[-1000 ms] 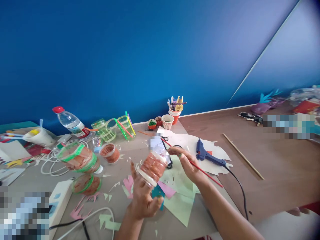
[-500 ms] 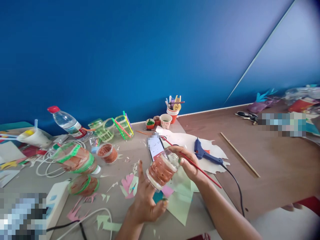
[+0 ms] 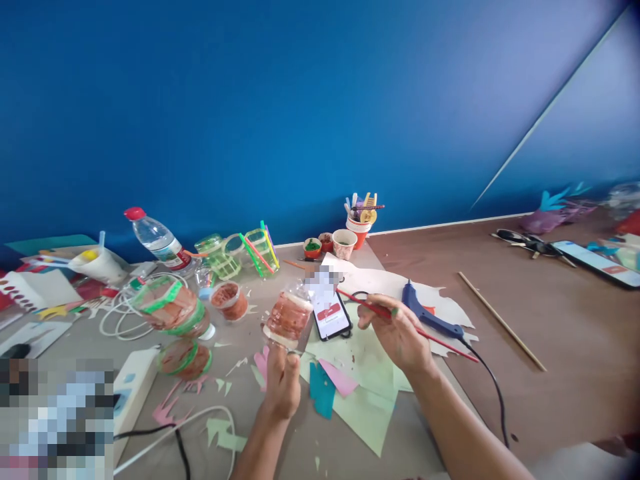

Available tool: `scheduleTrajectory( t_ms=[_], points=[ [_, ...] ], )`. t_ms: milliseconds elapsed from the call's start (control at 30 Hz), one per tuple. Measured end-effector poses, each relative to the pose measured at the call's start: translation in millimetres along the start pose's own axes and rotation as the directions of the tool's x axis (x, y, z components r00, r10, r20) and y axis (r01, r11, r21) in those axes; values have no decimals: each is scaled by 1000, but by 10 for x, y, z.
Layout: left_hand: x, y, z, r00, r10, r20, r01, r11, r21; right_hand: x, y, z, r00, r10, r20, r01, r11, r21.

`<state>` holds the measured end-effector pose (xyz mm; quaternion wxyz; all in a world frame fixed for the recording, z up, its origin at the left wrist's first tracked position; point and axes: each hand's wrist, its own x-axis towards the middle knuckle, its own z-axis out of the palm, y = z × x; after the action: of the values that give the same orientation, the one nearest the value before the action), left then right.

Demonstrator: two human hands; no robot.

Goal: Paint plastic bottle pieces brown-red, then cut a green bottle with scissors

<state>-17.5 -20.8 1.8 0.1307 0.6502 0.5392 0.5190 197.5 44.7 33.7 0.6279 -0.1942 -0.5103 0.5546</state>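
My left hand grips a cut clear plastic bottle piece, coated in reddish-brown paint with a bare band near its lower end. The piece is held up above the table, its clear end tilted away. In my right hand is a slim red paintbrush, pinched between thumb and fingers. Its tip points left toward the phone lying on the table, apart from the bottle piece. Left of the bottle piece stands a small tub of brown paint.
Green-banded painted bottle pieces, a water bottle and a power strip stand left. Paint cups are at the back. A blue glue gun with cord and a wooden stick lie right. Paper scraps are in front.
My left hand has gone from spread fingers to gripping the bottle piece. My right hand has let go of that piece and moved right, keeping the paintbrush. The view has shifted slightly left.
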Motion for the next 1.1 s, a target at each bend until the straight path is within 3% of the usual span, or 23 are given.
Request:
scheduleTrajectory(
  t_ms=[200, 400, 1100],
  points=[
    [-4, -151, -16, 992, -102, -75, 97, 993, -70, -103, 31, 82, 981, 130, 145, -127, 991, -31],
    [32, -86, -16, 997, -49, -58, 48, 999, -25, -137, 73, 99, 957, 193, 219, -187, 981, -48],
    [42, -92, -23, 999, -27, -30, 27, 1000, 5, -125, 101, 67, 958, 110, 267, -72, 986, -149]
  ],
)
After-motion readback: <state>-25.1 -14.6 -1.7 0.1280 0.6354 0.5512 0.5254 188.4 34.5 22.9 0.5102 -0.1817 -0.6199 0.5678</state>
